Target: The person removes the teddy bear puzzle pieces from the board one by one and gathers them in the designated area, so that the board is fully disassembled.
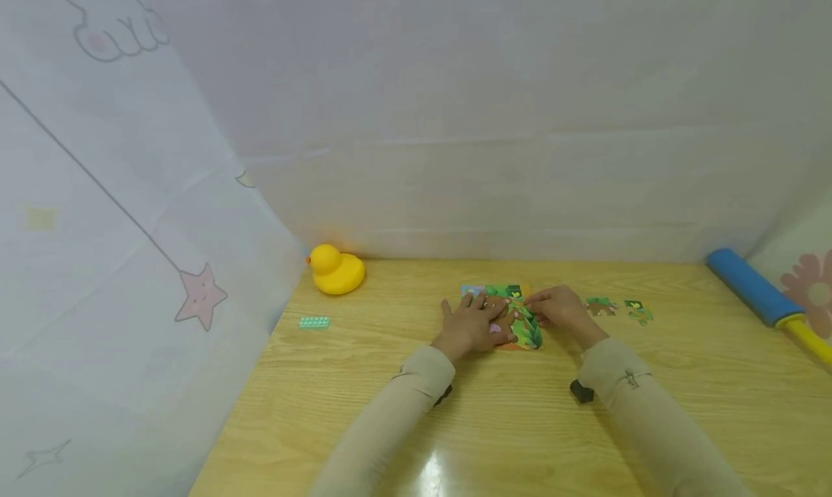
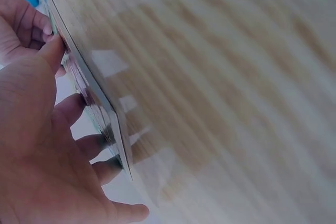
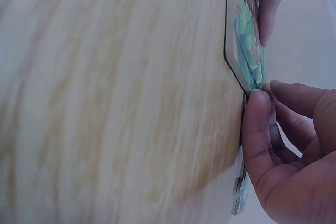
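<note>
A colourful jigsaw puzzle [image 1: 530, 332] with a brown animal and green leaves lies in its flat board on the table. My left hand [image 1: 469, 328] rests on it with fingers spread, fingertips on the picture, as the left wrist view also shows. At the puzzle's right edge my right hand [image 1: 564, 313] has thumb and fingers drawn together, pinching a puzzle piece mostly hidden by the fingertips. In the right wrist view the thumb and forefinger meet right at the board's corner [image 3: 242, 74]. Loose puzzle pieces [image 1: 601, 307] lie just right of the right hand, with more pieces [image 1: 639, 311] beyond them.
A yellow rubber duck [image 1: 336, 270] sits at the table's back left, with a small green patterned strip [image 1: 315, 323] before it. A blue foam cylinder with a yellow handle [image 1: 757, 287] lies at the right. Pale cloth walls [image 1: 494, 193] close off the back and sides.
</note>
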Available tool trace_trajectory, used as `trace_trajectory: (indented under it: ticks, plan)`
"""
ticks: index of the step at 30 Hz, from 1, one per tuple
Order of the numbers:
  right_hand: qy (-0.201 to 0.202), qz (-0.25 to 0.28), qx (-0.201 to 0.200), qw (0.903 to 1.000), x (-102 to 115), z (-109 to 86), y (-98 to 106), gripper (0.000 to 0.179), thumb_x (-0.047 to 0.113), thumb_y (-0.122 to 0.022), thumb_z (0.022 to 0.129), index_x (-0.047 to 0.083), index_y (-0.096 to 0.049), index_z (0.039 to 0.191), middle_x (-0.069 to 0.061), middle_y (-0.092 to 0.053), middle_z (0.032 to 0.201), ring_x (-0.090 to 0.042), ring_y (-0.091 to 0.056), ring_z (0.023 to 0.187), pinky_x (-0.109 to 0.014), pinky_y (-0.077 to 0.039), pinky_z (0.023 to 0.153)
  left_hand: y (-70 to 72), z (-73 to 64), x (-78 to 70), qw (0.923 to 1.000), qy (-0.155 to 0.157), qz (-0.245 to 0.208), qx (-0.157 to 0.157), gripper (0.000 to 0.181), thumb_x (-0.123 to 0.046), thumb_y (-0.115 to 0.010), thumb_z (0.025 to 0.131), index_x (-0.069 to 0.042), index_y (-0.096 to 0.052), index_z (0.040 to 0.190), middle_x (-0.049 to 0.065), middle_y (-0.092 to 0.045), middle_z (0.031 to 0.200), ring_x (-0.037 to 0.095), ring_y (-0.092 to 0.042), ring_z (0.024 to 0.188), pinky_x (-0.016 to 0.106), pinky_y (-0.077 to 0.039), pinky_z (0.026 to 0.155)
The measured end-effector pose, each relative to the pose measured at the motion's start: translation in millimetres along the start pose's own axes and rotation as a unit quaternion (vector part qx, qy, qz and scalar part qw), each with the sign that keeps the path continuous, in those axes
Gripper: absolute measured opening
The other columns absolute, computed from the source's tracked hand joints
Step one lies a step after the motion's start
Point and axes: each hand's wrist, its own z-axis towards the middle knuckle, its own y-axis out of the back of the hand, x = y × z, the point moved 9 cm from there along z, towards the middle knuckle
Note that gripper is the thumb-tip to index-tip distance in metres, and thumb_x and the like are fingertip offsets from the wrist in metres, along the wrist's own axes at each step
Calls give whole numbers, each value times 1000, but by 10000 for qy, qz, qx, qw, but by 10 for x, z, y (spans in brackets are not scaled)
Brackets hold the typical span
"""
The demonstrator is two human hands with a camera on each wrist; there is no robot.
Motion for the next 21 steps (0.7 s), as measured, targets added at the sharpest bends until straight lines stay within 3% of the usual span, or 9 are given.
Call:
trace_trajectory:
  ticks: [10,21]
  plan:
    - [114,-43,-58,9999,49,-19,24,29,16,-56,103,-3,-70,121,-23,-69,123,-21,-71,91,-33,-62,80,-4,25,14,10000,35,14,-83,80,-82,-46,88,-51,-21,158,-6,-19,171,26,-16,159,70,-14,121]
    - [88,396,5,9992,55,-52,5,29,11,-57,102,-5,-65,124,-22,-69,118,-22,-70,92,-31,-63,79,3,41,11,9999,2,-60,-99,80,-82,-47,88,-50,-23,158,-3,-20,171,28,-17,159,72,-16,120]
